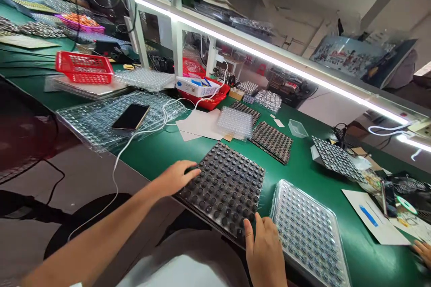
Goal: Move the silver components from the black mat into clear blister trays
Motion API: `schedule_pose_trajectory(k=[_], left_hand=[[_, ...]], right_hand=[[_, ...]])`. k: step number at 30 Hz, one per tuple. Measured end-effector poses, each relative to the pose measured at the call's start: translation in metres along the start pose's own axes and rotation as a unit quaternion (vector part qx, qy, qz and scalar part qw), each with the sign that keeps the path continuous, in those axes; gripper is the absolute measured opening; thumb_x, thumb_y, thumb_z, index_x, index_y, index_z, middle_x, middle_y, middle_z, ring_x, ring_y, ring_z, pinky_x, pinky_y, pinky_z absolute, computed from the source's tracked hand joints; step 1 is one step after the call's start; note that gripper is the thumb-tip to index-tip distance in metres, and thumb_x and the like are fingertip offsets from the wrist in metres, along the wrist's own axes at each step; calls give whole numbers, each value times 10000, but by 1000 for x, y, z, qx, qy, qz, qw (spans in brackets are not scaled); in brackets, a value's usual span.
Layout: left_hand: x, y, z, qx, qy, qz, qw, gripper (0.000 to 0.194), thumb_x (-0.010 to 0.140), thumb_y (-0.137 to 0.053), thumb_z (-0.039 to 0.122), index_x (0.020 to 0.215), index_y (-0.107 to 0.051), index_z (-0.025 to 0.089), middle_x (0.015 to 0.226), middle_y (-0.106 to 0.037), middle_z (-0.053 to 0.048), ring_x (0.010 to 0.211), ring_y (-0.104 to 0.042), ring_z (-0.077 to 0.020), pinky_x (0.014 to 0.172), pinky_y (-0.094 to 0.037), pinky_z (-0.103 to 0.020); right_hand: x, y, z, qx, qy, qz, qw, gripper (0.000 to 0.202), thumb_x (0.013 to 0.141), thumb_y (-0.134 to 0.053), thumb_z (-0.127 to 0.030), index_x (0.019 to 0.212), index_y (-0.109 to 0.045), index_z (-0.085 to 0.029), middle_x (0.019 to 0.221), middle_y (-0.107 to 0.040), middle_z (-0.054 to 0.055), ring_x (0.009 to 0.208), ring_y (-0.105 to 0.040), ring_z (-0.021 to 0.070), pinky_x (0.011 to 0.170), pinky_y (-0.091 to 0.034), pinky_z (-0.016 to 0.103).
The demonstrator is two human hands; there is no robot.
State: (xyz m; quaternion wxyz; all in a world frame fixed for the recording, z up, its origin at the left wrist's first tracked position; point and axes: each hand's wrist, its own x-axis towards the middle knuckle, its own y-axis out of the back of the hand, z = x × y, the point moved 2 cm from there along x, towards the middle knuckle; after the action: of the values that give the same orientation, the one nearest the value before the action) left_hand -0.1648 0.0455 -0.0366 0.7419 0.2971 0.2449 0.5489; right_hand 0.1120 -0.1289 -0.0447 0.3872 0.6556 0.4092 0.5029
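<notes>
A dark square tray (229, 184) with rows of round black knobs lies tilted at the near edge of the green table, seemingly with another layer beneath it. My left hand (177, 177) holds its left edge, thumb and fingers a little apart. At the near right corner, my right hand (266, 244) grips the same tray with its fingertips on the rim. Just right of that hand sits a clear plastic tray (308, 228) filled with rows of round, shiny parts. The undersides of both hands are hidden.
Behind lie another dark knobbed tray (272, 141), a small clear box (298, 128) and white paper (200, 123). A phone (131, 116) rests on clear plastic trays at left, with a white cable (116, 170) trailing off the edge. Another person's hand (422, 249) shows at far right.
</notes>
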Motion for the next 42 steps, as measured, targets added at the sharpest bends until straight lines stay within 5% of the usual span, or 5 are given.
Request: schedule_pose_trajectory(k=[11, 24, 29, 35, 42], left_hand=[[-10, -8, 3, -103, -22, 31, 994, 436, 839, -489, 450, 1176, -626, 210, 1272, -591, -70, 1197, -509, -262, 1028, -400, -385], [-1, -4, 13, -234, -12, 61, 970, 299, 712, -635, 390, 928, -612, 184, 1201, -608, -86, 1131, -547, -268, 994, -416, -395], [-1, -3, 27, -440, 57, -63, 894, 458, 694, -666, 434, 1019, -469, 179, 866, -688, -50, 760, -659, -228, 689, -517, -356], [-6, 7, 42, -576, 96, -67, 809, 536, 631, -769, 351, 1038, -461, 188, 779, -676, -12, 625, -636, -168, 585, -491, -271], [-3, 23, 71, -562, 37, -14, 826, 536, 647, -760, 394, 1083, -519, 195, 784, -676, -5, 682, -648, -182, 601, -493, -267]], right_hand=[[-2, -40, 18, 35, 19, 99, 994, 527, 924, -298, -543, 968, -639, -143, 765, -603, 127, 769, -609, 265, 703, -472, 383], [-6, -38, 16, 55, 4, 62, 997, 533, 934, -287, -516, 1014, -633, -120, 803, -601, 131, 796, -599, 256, 738, -466, 369], [-6, -39, 22, 55, 14, 57, 997, 491, 945, -324, -473, 1041, -628, -99, 824, -614, 131, 798, -604, 243, 734, -477, 357], [-6, -8, 16, 109, -49, 67, 991, 553, 872, -473, -519, 1255, -542, -126, 1101, -616, 173, 1062, -554, 323, 889, -445, 458], [28, 51, -2, 500, -257, 22, 827, 683, 814, -555, -543, 1404, -378, -247, 1306, -563, 75, 1175, -537, 274, 946, -462, 417]])
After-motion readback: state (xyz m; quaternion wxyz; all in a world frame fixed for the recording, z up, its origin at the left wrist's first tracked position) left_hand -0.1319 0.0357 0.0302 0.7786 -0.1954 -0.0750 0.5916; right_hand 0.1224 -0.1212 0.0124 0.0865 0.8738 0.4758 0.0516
